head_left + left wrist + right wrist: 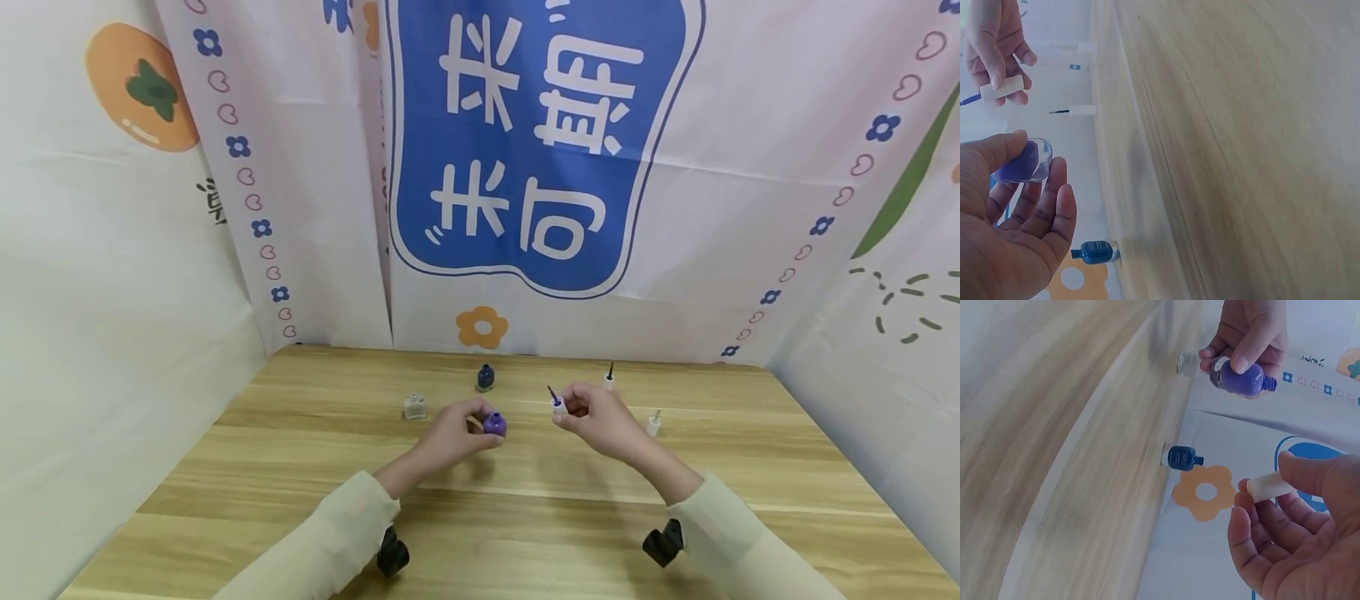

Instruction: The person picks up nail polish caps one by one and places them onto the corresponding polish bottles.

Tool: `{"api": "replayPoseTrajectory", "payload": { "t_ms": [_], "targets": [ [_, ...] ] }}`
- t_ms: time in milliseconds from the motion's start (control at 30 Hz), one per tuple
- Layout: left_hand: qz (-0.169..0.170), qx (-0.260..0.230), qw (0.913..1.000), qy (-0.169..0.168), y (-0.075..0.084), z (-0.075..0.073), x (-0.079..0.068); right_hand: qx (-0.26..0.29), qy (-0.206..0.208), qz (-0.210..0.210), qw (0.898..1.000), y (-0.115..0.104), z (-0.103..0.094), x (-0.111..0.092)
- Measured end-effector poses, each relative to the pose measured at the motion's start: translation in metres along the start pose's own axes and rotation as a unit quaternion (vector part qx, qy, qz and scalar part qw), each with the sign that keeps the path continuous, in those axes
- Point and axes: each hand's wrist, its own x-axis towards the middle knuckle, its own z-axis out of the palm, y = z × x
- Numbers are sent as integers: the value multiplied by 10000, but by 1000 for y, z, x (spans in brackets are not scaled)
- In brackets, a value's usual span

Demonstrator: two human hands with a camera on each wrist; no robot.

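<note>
In my left hand (454, 433) I hold an uncapped purple nail polish bottle (495, 424), pinched between thumb and fingers above the table. My right hand (600, 417) grips a white nail polish cap (559, 406) whose purple-coated brush points up and away. The two hands are apart, with the bottle and cap at about the same height. In the right wrist view, the purple bottle (1242, 377) shows its thick clear base and open neck. A dark blue nail polish bottle (486, 377), also uncapped, stands behind my left hand. A clear bottle (415, 407) stands to its left.
Behind my right hand a white cap (609, 380) stands with its dark brush up. Another white cap (654, 424) with a pale brush stands to the right, near my wrist. Printed cloth (322, 250) hangs along the back and sides of the wooden table (525, 533).
</note>
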Motion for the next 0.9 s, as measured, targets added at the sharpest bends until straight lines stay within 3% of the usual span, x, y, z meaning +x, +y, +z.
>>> {"api": "replayPoseTrajectory", "payload": {
  "t_ms": [267,900],
  "targets": [
    [32,-75,10000,1,3,3,-3,82,11,-327,9994,-1,-2,-7],
    [134,-457,9989,21,2,5,-8,1149,-74,-884,9894,-3,-7,-14]
  ]
}}
